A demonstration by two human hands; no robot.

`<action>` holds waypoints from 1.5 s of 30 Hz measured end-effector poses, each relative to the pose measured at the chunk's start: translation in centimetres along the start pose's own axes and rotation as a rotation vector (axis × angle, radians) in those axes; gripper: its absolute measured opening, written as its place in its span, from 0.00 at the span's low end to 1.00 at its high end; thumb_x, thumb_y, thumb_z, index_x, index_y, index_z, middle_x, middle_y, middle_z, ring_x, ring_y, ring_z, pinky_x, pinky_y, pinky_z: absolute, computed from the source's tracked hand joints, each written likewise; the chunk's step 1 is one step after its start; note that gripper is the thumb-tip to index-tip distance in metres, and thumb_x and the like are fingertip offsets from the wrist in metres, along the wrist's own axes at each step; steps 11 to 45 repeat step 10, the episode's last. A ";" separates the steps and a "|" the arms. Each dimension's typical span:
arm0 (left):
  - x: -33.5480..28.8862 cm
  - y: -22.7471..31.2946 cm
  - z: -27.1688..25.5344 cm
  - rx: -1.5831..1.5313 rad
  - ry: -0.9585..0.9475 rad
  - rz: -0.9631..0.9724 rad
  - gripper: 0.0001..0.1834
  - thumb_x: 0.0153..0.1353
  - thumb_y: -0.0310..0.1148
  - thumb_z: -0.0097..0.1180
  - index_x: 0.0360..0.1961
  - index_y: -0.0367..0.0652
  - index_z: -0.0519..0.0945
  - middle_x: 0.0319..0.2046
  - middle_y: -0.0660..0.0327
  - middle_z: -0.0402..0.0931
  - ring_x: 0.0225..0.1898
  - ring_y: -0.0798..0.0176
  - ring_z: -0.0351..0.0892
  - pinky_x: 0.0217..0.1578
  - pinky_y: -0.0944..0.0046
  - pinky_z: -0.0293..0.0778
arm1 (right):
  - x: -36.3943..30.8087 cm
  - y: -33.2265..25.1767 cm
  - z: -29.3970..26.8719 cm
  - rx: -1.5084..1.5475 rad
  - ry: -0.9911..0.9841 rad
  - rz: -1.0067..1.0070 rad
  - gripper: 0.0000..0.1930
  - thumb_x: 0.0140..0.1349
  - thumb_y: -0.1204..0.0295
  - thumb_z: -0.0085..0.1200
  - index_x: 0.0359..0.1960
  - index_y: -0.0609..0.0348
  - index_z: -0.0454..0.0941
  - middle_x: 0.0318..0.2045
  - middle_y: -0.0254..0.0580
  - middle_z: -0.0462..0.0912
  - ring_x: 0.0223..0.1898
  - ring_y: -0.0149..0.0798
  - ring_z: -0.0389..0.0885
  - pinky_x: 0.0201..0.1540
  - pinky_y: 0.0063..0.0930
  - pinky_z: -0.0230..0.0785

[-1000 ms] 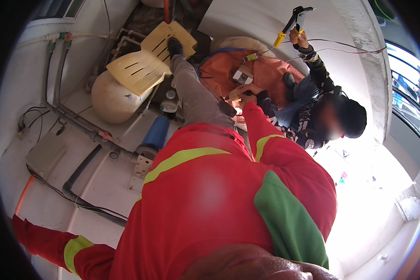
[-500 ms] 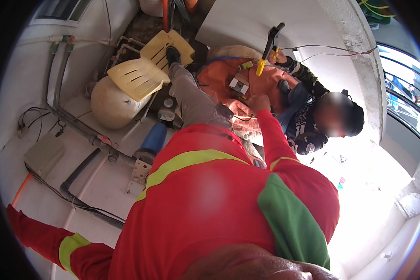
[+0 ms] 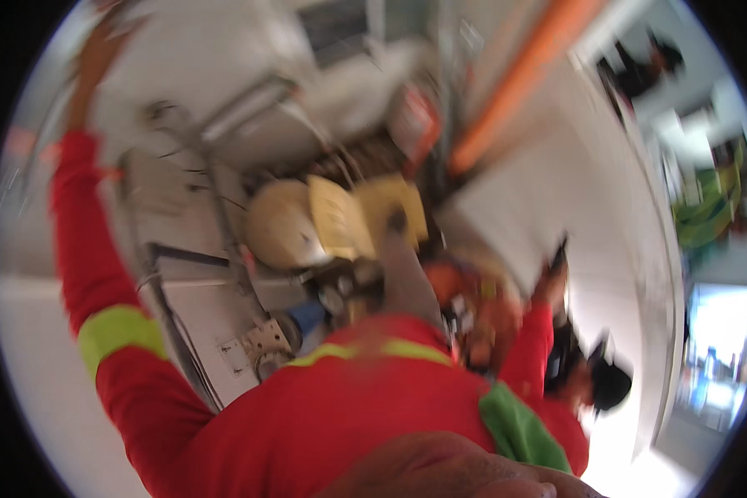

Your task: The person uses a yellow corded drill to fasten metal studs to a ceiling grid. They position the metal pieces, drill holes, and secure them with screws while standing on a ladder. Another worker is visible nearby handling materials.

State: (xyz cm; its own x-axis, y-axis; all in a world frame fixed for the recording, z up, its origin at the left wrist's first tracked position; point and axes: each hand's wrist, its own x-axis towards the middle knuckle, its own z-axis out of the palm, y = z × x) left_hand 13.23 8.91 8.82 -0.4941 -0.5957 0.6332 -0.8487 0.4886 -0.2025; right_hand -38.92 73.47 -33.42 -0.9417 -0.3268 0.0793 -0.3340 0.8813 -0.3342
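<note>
My left arm is raised along the left side, and my left hand (image 3: 101,48) is up near the pale wall at the top left. Motion smears its fingers. On the right, my right hand (image 3: 546,286) is closed around a dark hand tool (image 3: 561,251) that points upward, too blurred to name. Close to that hand, a co-worker in a black cap (image 3: 611,383) crouches by the wall. Orange sacking (image 3: 496,319) lies below my right arm, with a small grey-white box-like thing (image 3: 463,319) at its left.
My foot rests on a yellow slotted plastic chair (image 3: 340,217) beside a round cream tank (image 3: 280,224). A blue filter housing (image 3: 305,317) and dark pipes (image 3: 189,253) run along the left wall. An orange pipe (image 3: 527,83) slants across the top.
My left arm has swung up from low left. My right hand has left the sacking and holds a dark tool; the co-worker held a black-and-yellow tool earlier. The view has turned.
</note>
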 end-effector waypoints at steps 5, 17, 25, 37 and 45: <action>0.5 1.6 -3.3 -0.648 0.183 -0.164 0.51 0.55 0.56 0.74 0.71 0.36 0.67 0.61 0.44 0.76 0.59 0.51 0.79 0.54 0.48 0.79 | 0.6 -13.6 -4.6 0.337 0.159 -0.427 0.32 0.68 0.60 0.62 0.67 0.62 0.65 0.43 0.61 0.86 0.42 0.59 0.87 0.42 0.48 0.78; 5.8 0.4 -5.6 -1.743 0.191 -0.381 0.58 0.57 0.63 0.69 0.78 0.43 0.55 0.69 0.45 0.67 0.66 0.50 0.73 0.68 0.46 0.68 | -0.4 -36.1 -13.4 1.183 -0.202 -1.030 0.32 0.73 0.72 0.56 0.74 0.63 0.57 0.63 0.56 0.74 0.62 0.40 0.76 0.63 0.29 0.69; 5.8 0.4 -5.6 -1.743 0.191 -0.381 0.58 0.57 0.63 0.69 0.78 0.43 0.55 0.69 0.45 0.67 0.66 0.50 0.73 0.68 0.46 0.68 | -0.4 -36.1 -13.4 1.183 -0.202 -1.030 0.32 0.73 0.72 0.56 0.74 0.63 0.57 0.63 0.56 0.74 0.62 0.40 0.76 0.63 0.29 0.69; 5.8 0.4 -5.6 -1.743 0.191 -0.381 0.58 0.57 0.63 0.69 0.78 0.43 0.55 0.69 0.45 0.67 0.66 0.50 0.73 0.68 0.46 0.68 | -0.4 -36.1 -13.4 1.183 -0.202 -1.030 0.32 0.73 0.72 0.56 0.74 0.63 0.57 0.63 0.56 0.74 0.62 0.40 0.76 0.63 0.29 0.69; 5.8 0.4 -5.6 -1.743 0.191 -0.381 0.58 0.57 0.63 0.69 0.78 0.43 0.55 0.69 0.45 0.67 0.66 0.50 0.73 0.68 0.46 0.68 | -0.4 -36.1 -13.4 1.183 -0.202 -1.030 0.32 0.73 0.72 0.56 0.74 0.63 0.57 0.63 0.56 0.74 0.62 0.40 0.76 0.63 0.29 0.69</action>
